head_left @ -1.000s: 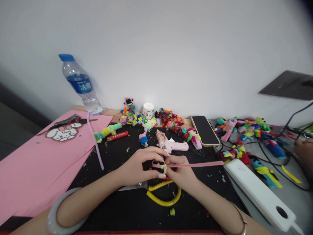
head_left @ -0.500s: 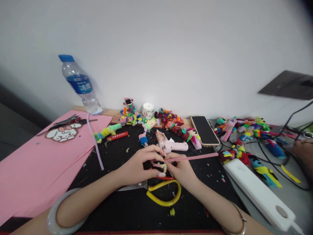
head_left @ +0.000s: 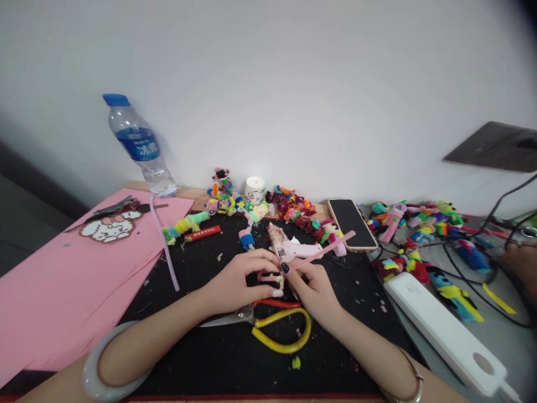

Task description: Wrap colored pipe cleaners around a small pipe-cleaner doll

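Note:
Between both hands is a pink pipe cleaner point(head_left: 323, 253), its free end sticking out to the upper right. My left hand point(head_left: 247, 280) pinches a small looped pink and pale yellow piece point(head_left: 271, 277) of it, thumb below and fingers above. Thumb and fingers of my right hand point(head_left: 312, 288) close on the pipe cleaner beside that loop. The exact join is hidden by the fingers. Just below the hands lie scissors point(head_left: 282, 351) with one red and one yellow handle. A pale pink glue gun point(head_left: 300, 252) rests right behind the hands.
Pink paper point(head_left: 62, 280) covers the left, with a water bottle point(head_left: 138, 145) behind it. Colourful pipe-cleaner figures point(head_left: 304, 223) line the back. A phone point(head_left: 352, 224), a white power strip point(head_left: 444, 333) and black cables point(head_left: 459, 268) lie right. Another person's hand point(head_left: 522, 263) shows at the right edge.
The free end of the pink pipe cleaner has swung upward and left, from nearly level to slanting. My right thumb has come up over it; the left hand has barely moved.

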`<action>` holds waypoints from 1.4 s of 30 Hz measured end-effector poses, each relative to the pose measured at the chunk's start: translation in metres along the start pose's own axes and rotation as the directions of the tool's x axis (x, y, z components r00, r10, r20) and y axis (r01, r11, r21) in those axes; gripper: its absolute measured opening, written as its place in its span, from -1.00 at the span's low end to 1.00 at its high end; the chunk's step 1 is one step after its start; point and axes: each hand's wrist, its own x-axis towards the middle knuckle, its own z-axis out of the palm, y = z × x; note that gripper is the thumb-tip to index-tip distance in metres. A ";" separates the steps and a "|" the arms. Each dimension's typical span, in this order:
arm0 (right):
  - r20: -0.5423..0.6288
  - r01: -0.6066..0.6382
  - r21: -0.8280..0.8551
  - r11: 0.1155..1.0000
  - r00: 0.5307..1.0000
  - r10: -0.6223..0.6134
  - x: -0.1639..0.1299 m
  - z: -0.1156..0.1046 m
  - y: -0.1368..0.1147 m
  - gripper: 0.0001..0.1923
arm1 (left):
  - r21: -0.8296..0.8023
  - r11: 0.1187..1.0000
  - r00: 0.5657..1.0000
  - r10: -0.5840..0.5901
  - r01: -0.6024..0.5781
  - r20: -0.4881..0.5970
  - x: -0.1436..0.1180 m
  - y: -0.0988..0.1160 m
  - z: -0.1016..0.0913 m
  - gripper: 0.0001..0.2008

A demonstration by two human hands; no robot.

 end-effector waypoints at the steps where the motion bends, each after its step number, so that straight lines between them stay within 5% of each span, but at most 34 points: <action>1: -0.011 0.002 -0.024 1.000 1.000 -0.002 0.000 0.000 0.000 -0.64 | 0.003 1.000 1.000 0.006 -0.006 0.006 0.000 0.000 0.000 -0.80; 27: -0.049 0.149 -0.212 0.966 0.985 -0.163 0.000 -0.008 -0.003 -0.82 | 0.048 0.998 0.997 -0.038 0.041 -0.060 0.002 0.002 -0.002 -0.82; 32: -0.144 0.201 -0.416 0.887 0.948 -0.283 0.004 -0.009 0.000 -0.69 | 0.067 0.995 0.984 -0.056 0.068 -0.169 0.003 -0.002 -0.003 -0.85; 37: -0.131 0.076 -0.623 0.778 0.971 -0.200 0.005 -0.008 0.001 -0.50 | 0.073 0.990 0.947 -0.091 0.119 -0.307 0.004 -0.012 -0.005 -0.85; 42: -0.144 0.006 -0.735 0.678 0.976 -0.164 0.007 -0.008 0.008 -0.51 | 0.057 0.986 0.931 -0.130 0.158 -0.340 0.004 -0.015 -0.006 -0.82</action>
